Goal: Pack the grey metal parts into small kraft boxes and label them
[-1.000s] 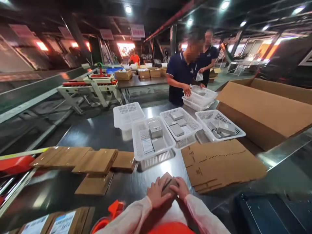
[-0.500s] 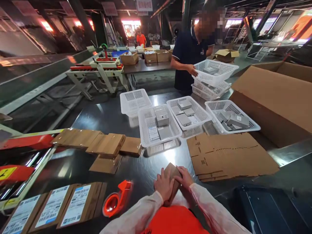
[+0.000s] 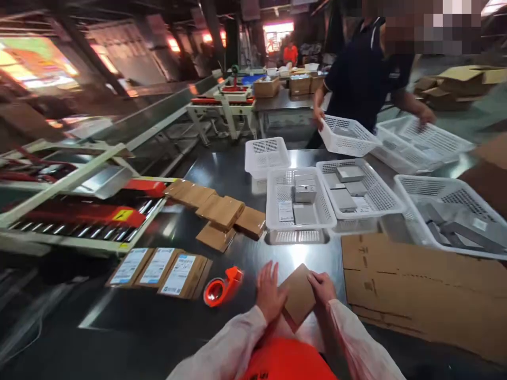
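Bottom centre of frame: small brown cardboard box (image 3: pixel 299 300) held between both hands just above the dark table (image 3: pixel 222 174). Left hand (image 3: pixel 270 292) lies flat against the box's left face, fingers spread and pointing up, not curled round it. Right hand (image 3: pixel 322 287) grips the box's right edge, fingers curled and pressed together over the top corner. Box is tilted, 1 corner pointing down toward the person's chest.

Just left of the left hand, an orange tape dispenser (image 3: pixel 222 287) lies on the table. Further left, 3 labelled flat parcels (image 3: pixel 158 266) in a row. Mid-left, a stack of flat brown cartons (image 3: pixel 222 211). Above the hands, a white basket (image 3: pixel 299 203) with grey boxes inside. Lower right, flattened cardboard sheets (image 3: pixel 420 293). Upper right, a person in a dark shirt (image 3: pixel 366 74) holds 2 white baskets.
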The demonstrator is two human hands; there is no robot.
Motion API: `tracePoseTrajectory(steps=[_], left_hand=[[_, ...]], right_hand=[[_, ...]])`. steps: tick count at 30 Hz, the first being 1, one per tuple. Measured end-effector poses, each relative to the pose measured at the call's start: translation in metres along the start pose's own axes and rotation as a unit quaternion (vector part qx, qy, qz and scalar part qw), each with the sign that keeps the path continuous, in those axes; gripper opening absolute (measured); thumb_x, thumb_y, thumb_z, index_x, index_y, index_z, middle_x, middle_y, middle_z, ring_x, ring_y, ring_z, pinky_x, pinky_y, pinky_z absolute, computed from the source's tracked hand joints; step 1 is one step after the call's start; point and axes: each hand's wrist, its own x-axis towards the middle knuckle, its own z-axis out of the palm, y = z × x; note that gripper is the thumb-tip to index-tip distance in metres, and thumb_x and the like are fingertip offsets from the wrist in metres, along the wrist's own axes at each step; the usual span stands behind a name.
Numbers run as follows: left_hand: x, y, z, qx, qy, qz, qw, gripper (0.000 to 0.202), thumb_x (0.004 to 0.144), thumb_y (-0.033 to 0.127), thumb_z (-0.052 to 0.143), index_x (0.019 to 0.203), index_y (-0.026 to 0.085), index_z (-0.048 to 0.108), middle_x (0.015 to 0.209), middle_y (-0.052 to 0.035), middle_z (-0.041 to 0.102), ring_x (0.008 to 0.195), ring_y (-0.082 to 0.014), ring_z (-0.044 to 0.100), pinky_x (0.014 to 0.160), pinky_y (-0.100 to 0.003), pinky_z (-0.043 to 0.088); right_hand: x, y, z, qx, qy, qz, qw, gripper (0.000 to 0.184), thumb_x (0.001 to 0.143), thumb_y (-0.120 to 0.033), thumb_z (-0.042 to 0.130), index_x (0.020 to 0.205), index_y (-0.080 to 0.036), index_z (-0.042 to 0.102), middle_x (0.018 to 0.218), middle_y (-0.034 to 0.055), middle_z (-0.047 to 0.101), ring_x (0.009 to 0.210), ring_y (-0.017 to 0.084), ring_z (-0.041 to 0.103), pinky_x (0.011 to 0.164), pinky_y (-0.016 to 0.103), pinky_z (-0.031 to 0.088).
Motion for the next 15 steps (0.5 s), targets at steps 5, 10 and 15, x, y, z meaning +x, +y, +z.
tracePoseTrajectory(steps=[5,10,15], left_hand=[[-0.033,-0.110,-0.032,0.124,0.073,-0.269,0.952,0.063,0.092,0.030,0.057,0.148,0.006,0.042,0.131,-0.0244,0.059,0.125,-0.0380,0.052,0.105,-0.052,0.041],[-0.057,-0.121,-0.052,0.145,-0.031,-0.128,0.981,0.055,0.094,0.010,0.040,0.148,0.021,0.046,0.106,-0.0099,0.073,0.106,-0.0296,0.064,0.113,-0.064,0.025],[-0.069,-0.055,-0.087,0.070,-0.086,-0.072,0.991,0.055,0.091,0.028,0.052,0.146,0.028,0.048,0.109,-0.0092,0.070,0.108,-0.0264,0.064,0.104,-0.044,0.043]], right_hand=[[0.017,-0.022,0.010,-0.036,-0.052,-0.053,0.997,0.042,0.081,-0.045,0.054,0.105,-0.020,0.079,0.087,0.0090,0.070,0.087,0.024,0.065,0.085,0.036,0.049],[0.020,-0.033,0.021,-0.081,-0.079,-0.089,0.990,0.038,0.086,-0.042,0.053,0.104,-0.022,0.079,0.089,0.0082,0.071,0.092,0.024,0.065,0.086,0.034,0.049],[0.022,-0.031,0.024,-0.117,-0.089,-0.102,0.984,0.041,0.090,-0.041,0.051,0.115,-0.019,0.075,0.098,0.0105,0.071,0.099,0.024,0.064,0.090,0.033,0.048]])
